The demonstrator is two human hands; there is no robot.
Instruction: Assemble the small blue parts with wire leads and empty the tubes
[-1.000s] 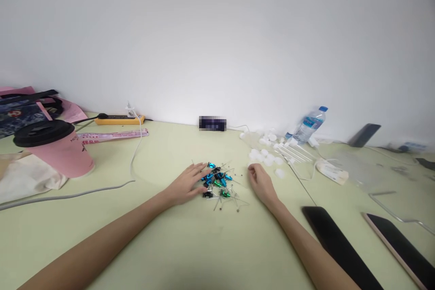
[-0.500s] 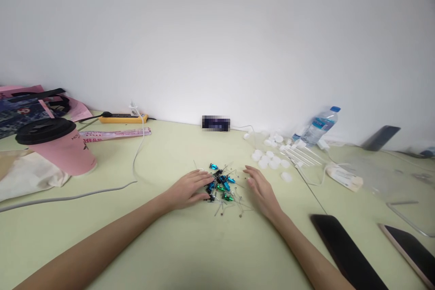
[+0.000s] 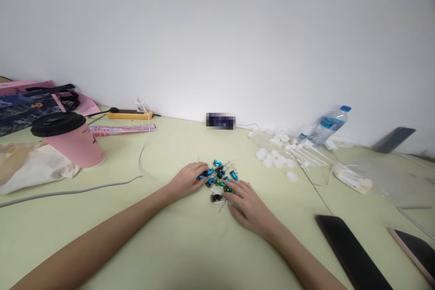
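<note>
Several small blue, green and black metallic pieces with thin wire-like rods lie in a pile (image 3: 220, 173) on the pale green table (image 3: 183, 244). At the pile's left edge rests my left hand (image 3: 186, 180), palm down, its fingers touching blue pieces. My right hand (image 3: 249, 204) lies over the lower right of the pile, fingers spread and covering part of the green pieces. A black piece (image 3: 216, 198) sits between the hands, near the right thumb. Neither hand grips anything that shows.
White round caps (image 3: 273, 158), thin rods (image 3: 307, 155) and a leaning water bottle (image 3: 329, 127) are at the right. Two phones (image 3: 350, 249) lie front right. A pink cup (image 3: 73, 142), a cable (image 3: 84, 190) and a yellow power strip (image 3: 129, 114) stand left.
My right hand has moved left onto the pile and covers its lower right. My left hand stays at the left edge. Some pieces have shifted closer together. The view has turned slightly left.
</note>
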